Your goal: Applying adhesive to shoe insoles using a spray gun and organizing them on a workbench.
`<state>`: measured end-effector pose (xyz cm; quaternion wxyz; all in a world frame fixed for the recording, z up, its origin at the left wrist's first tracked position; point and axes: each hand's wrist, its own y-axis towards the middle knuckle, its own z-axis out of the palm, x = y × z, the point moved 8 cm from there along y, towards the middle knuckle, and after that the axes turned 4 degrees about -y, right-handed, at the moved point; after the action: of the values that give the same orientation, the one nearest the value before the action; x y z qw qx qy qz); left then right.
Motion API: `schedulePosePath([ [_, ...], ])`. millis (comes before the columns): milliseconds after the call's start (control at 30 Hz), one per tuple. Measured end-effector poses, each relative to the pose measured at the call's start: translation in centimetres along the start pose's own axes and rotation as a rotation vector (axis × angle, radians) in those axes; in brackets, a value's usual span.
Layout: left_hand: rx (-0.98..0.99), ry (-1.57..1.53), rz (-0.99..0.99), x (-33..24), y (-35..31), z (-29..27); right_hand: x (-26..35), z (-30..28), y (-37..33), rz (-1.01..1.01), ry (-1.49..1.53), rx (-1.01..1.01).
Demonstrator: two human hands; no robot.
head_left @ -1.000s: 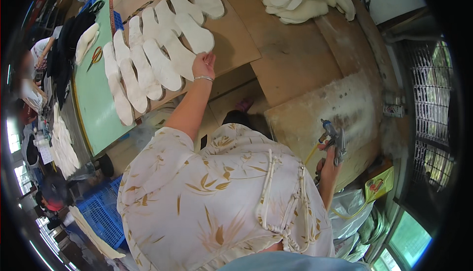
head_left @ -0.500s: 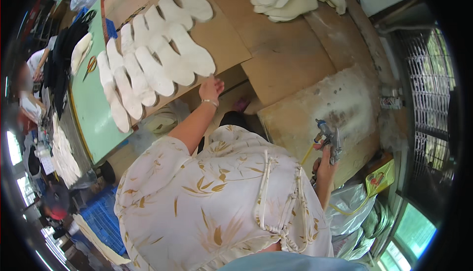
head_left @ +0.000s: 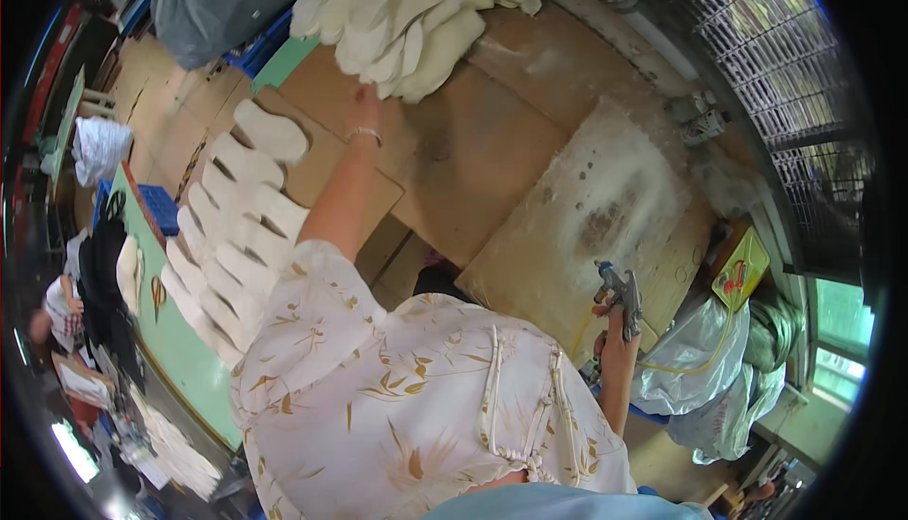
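My left arm stretches far forward, and my left hand is at the near edge of a heap of cream-white insoles. Its fingers are blurred and partly lost against the heap, so a grip on any insole cannot be made out. Lower right, my right hand is wrapped round the handle of a metal spray gun, over the cardboard's near right part. A thin yellow hose runs by it. To the left of my arm, rows of white insoles lie flat, side by side.
Brown cardboard covers the bench, with a white-dusted board at right. Orange-handled scissors lie on a green table at left. Plastic bags hang at lower right, near a barred window.
My left hand has moved from the near end of the laid-out insoles forward to the heap. The view has turned toward the heap. The spray gun stays in my right hand.
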<state>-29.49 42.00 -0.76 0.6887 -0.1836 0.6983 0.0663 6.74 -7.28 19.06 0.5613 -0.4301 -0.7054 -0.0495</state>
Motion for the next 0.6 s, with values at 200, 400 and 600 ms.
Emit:
schedulePosePath([
  [200,-0.02,-0.164,-0.311,-7.5,7.7,7.6,-0.6,-0.1,-0.7,0.034,0.059,-0.149],
  [400,0.018,-0.594,-0.528,-3.8,15.4,9.9,-0.7,0.0,-1.0,0.066,0.081,-0.203],
  [600,0.452,-0.665,-0.282,-12.4,9.9,20.7,-2.1,-2.1,-1.3,0.16,0.075,-0.329],
])
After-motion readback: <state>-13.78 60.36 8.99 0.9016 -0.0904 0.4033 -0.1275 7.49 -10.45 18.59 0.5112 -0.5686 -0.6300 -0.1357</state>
